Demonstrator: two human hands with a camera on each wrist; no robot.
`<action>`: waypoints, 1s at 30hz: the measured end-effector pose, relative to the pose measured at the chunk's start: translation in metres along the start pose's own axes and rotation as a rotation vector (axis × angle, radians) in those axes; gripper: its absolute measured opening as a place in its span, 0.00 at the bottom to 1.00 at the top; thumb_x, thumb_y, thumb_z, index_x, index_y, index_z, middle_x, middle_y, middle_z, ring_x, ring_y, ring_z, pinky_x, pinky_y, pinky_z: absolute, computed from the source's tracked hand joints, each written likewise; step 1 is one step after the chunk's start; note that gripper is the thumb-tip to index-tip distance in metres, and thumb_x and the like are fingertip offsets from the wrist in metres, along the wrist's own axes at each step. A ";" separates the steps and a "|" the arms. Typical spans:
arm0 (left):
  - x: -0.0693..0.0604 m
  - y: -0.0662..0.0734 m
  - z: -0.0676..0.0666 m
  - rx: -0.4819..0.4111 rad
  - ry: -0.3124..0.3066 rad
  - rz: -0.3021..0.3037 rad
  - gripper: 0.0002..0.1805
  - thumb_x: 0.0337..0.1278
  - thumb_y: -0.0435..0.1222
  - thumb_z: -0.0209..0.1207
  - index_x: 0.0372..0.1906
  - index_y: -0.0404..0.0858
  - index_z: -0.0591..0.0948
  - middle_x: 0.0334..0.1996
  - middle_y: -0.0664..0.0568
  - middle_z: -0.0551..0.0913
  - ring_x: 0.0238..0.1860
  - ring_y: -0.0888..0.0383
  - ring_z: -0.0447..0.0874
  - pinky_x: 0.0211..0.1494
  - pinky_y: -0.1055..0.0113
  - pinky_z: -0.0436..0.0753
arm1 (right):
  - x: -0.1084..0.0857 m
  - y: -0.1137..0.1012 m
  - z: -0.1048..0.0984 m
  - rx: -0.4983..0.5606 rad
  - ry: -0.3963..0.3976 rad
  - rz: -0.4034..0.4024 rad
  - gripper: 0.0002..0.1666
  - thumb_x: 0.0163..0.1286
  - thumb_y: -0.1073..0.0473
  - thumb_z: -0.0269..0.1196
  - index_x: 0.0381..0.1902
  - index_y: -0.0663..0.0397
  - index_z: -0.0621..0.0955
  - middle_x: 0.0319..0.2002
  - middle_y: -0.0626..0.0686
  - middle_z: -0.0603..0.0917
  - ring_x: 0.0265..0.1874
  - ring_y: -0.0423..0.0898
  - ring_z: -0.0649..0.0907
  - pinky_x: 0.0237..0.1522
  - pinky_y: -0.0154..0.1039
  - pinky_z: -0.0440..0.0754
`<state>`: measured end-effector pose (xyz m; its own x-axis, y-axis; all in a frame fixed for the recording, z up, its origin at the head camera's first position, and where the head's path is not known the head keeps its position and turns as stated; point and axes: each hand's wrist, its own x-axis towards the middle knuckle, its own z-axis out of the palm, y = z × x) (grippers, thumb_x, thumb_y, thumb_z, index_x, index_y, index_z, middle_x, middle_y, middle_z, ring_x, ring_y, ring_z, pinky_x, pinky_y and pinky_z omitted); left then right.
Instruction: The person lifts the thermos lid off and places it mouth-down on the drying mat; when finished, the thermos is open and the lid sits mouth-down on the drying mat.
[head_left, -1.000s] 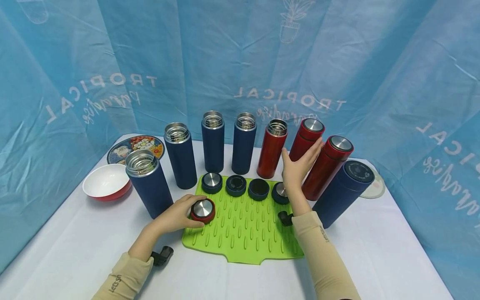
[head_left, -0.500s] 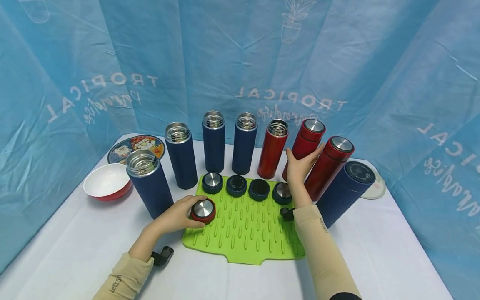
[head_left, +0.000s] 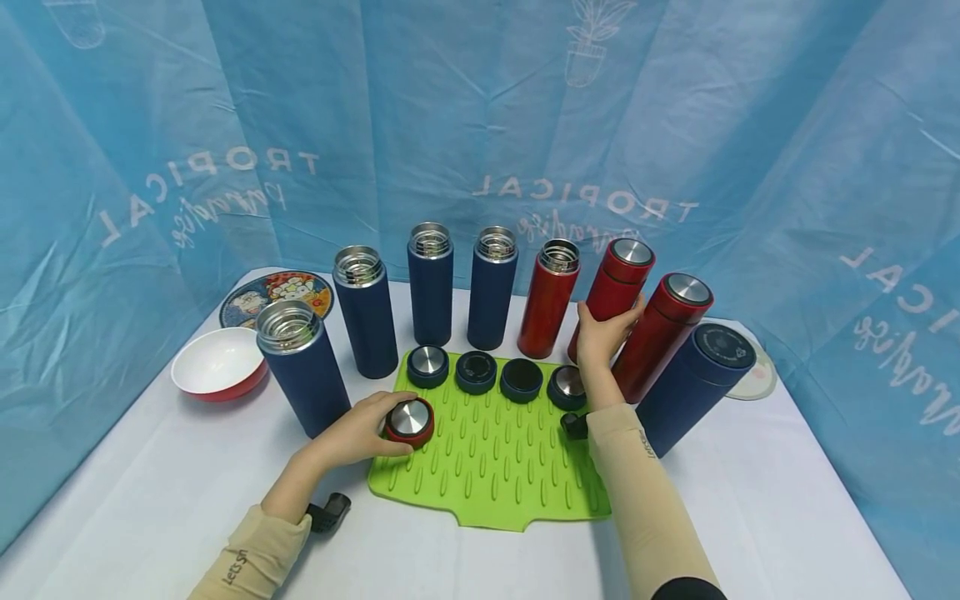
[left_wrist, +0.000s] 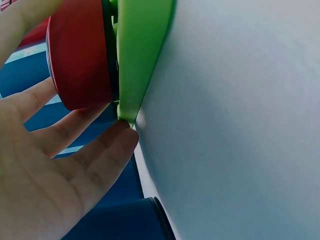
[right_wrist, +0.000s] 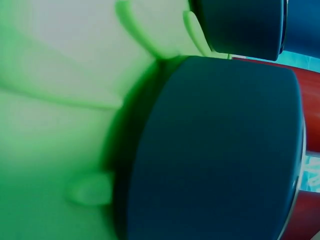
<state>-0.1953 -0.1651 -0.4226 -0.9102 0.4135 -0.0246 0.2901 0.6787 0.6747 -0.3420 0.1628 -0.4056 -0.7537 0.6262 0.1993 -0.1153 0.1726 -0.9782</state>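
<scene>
My left hand (head_left: pixel 360 429) holds a red lid (head_left: pixel 410 418) with a steel top at the left of the green ribbed mat (head_left: pixel 487 467). In the left wrist view the fingers lie round the red lid (left_wrist: pixel 80 55), which sits on the mat. My right hand (head_left: pixel 603 337) reaches over the mat's far right corner and grips the lower part of a capped red thermos (head_left: pixel 613 279), thumb on its left side and fingers on its right. The right wrist view shows no hand, only a dark blue lid (right_wrist: pixel 215 150) up close.
Several open blue thermoses (head_left: pixel 431 287) and an open red thermos (head_left: pixel 549 304) stand behind the mat. Blue lids (head_left: pixel 476 372) line its far edge. A capped red thermos (head_left: pixel 660 342) and a capped blue thermos (head_left: pixel 693 392) stand right. A bowl (head_left: pixel 217 362) and patterned plate (head_left: pixel 277 296) lie left.
My right hand has come in between the two capped red thermoses and closed round the left one. The left hand stays on the red lid.
</scene>
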 end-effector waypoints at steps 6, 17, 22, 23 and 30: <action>0.000 0.000 0.001 0.002 0.004 0.003 0.38 0.45 0.41 0.68 0.63 0.34 0.67 0.52 0.40 0.73 0.54 0.46 0.71 0.54 0.51 0.72 | -0.001 0.001 -0.001 -0.002 0.016 -0.031 0.54 0.56 0.55 0.68 0.71 0.44 0.47 0.66 0.52 0.60 0.63 0.47 0.65 0.62 0.47 0.64; 0.000 0.000 0.001 0.005 0.005 0.000 0.38 0.46 0.43 0.67 0.63 0.33 0.67 0.53 0.39 0.73 0.54 0.45 0.70 0.54 0.50 0.72 | -0.006 -0.006 0.000 -0.031 -0.022 -0.071 0.53 0.56 0.54 0.68 0.71 0.45 0.48 0.66 0.52 0.60 0.63 0.48 0.65 0.62 0.48 0.65; 0.000 0.000 0.001 0.012 0.004 0.000 0.37 0.48 0.44 0.67 0.63 0.34 0.68 0.53 0.40 0.73 0.54 0.45 0.71 0.53 0.51 0.73 | -0.013 -0.019 -0.002 -0.039 -0.007 -0.149 0.52 0.55 0.56 0.68 0.70 0.47 0.50 0.64 0.54 0.62 0.62 0.49 0.66 0.61 0.49 0.65; 0.001 0.000 0.001 0.013 0.005 -0.002 0.37 0.48 0.44 0.66 0.63 0.34 0.68 0.52 0.40 0.73 0.54 0.45 0.71 0.53 0.51 0.73 | -0.015 -0.022 -0.002 -0.040 -0.007 -0.157 0.52 0.55 0.56 0.68 0.70 0.47 0.50 0.64 0.54 0.63 0.62 0.49 0.66 0.61 0.49 0.65; 0.002 -0.001 0.002 0.014 0.007 -0.016 0.37 0.49 0.44 0.66 0.63 0.35 0.68 0.53 0.40 0.73 0.54 0.45 0.71 0.54 0.51 0.72 | -0.031 -0.043 -0.013 0.011 -0.014 -0.283 0.51 0.53 0.54 0.70 0.69 0.41 0.54 0.61 0.50 0.67 0.60 0.45 0.68 0.58 0.48 0.68</action>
<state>-0.1966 -0.1640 -0.4245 -0.9167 0.3985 -0.0304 0.2796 0.6939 0.6636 -0.3054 0.1465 -0.3691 -0.6996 0.5438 0.4635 -0.3292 0.3304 -0.8845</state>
